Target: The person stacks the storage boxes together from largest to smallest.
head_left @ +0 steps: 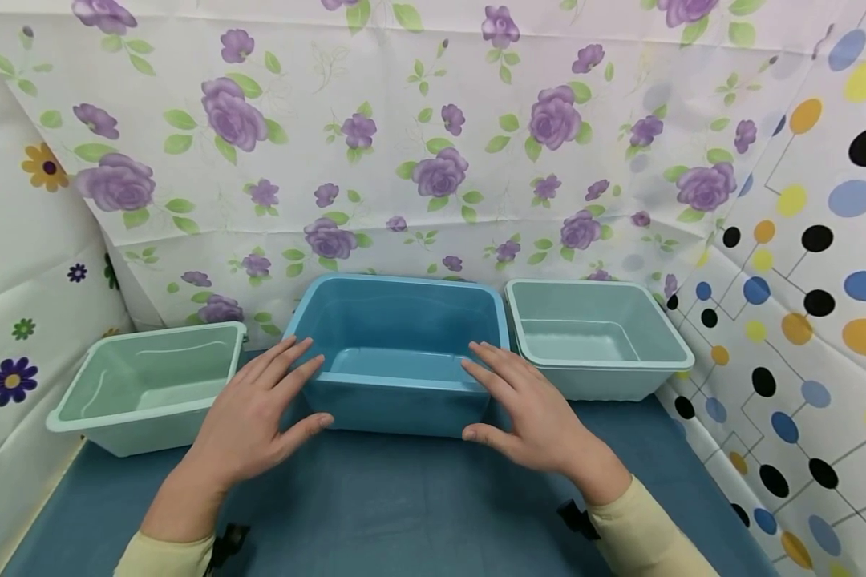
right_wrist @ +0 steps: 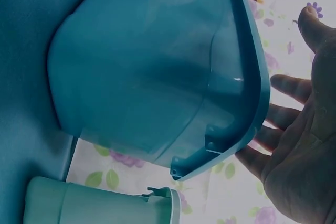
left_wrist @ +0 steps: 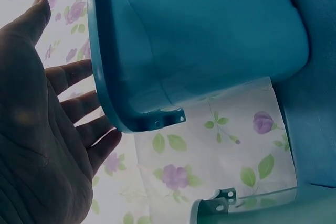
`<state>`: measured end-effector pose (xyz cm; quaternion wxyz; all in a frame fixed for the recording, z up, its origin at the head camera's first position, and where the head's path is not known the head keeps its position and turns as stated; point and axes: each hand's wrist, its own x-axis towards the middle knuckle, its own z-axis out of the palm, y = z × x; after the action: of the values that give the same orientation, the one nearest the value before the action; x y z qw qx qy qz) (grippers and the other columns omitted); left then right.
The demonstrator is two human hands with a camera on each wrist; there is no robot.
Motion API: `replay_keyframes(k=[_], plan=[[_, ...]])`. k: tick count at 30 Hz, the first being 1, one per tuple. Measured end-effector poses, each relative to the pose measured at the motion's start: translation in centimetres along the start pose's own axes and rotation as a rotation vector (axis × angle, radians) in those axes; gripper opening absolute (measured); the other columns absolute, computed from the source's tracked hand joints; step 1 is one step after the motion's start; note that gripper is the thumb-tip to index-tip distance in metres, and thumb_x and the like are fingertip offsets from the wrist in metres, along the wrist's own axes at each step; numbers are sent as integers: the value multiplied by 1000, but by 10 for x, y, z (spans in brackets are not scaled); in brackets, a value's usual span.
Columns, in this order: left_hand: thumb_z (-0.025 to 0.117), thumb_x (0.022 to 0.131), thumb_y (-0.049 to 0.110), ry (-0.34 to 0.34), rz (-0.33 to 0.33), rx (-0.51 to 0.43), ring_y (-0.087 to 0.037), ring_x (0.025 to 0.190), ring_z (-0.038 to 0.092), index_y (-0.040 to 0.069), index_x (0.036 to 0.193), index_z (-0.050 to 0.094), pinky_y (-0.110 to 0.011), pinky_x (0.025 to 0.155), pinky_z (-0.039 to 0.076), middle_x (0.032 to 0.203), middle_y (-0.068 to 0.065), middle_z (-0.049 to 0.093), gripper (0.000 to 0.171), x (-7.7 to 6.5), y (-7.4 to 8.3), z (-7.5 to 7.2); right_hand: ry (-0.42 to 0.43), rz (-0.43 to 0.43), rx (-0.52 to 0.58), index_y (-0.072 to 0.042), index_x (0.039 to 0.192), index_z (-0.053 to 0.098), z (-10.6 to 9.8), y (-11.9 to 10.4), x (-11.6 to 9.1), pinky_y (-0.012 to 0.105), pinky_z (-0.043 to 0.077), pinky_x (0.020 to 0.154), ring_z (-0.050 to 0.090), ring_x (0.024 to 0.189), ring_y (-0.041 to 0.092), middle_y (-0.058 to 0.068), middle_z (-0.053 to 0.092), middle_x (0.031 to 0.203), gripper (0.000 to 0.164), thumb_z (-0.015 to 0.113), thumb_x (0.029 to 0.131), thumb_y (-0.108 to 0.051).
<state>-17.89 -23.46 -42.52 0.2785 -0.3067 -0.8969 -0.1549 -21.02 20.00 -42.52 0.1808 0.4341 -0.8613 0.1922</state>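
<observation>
The left hand [head_left: 248, 415] and right hand [head_left: 532, 410] have fingers apart, gripping nothing — the blue bin [head_left: 397, 410] between them wants even, two-sided support.

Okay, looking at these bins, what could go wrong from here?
The left grip and right grip have fairly straight fingers, not curled around the blue bin, so it might slip if lifted this way.

The pale bin on the right sits very close to the blue one and could get bumped if that shifts sideways.

The pale green bin on the left, near the left grip, might get nudged.
</observation>
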Motion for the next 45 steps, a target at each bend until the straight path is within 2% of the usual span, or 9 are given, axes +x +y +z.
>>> replay_keyframes(k=[7, 16, 23, 37, 45], plan=[[53, 111, 69, 4, -13, -6, -47, 155, 45, 7, 159, 62, -71, 117, 42, 167, -19, 52, 79, 6, -3, 1, 8, 36, 10, -16, 173, 41, 0, 4, 4, 65, 32, 129, 34, 165, 36, 13, 34, 180, 91, 53, 106, -76], [66, 111, 50, -60, -66, 1, -48, 156, 42, 6, 157, 63, -71, 119, 40, 168, -22, 50, 64, 10, -10, 2, 5, 84, 29, -15, 174, 41, 0, 9, 9, 67, 31, 129, 34, 164, 37, 13, 36, 179, 93, 51, 106, -77], [70, 110, 43, -98, -103, -1, -47, 158, 40, 6, 157, 63, -72, 121, 38, 169, -22, 49, 61, 15, -14, 3, -10, 123, 50, -14, 173, 41, 0, 16, 14, 65, 31, 130, 33, 165, 37, 12, 35, 180, 94, 48, 106, -79], [66, 113, 44, -152, -189, -42, -47, 162, 32, 5, 160, 60, -72, 124, 33, 172, -23, 44, 61, 26, -28, 5, -32, 188, 91, -8, 172, 43, -2, 26, 24, 66, 29, 130, 33, 165, 38, 11, 35, 180, 87, 59, 109, -67], [64, 113, 47, -178, -224, -49, -48, 162, 32, 5, 162, 57, -73, 124, 33, 174, -23, 40, 65, 28, -33, 5, -34, 203, 97, -5, 170, 45, -2, 31, 26, 68, 33, 128, 35, 164, 41, 14, 36, 179, 85, 64, 110, -61]])
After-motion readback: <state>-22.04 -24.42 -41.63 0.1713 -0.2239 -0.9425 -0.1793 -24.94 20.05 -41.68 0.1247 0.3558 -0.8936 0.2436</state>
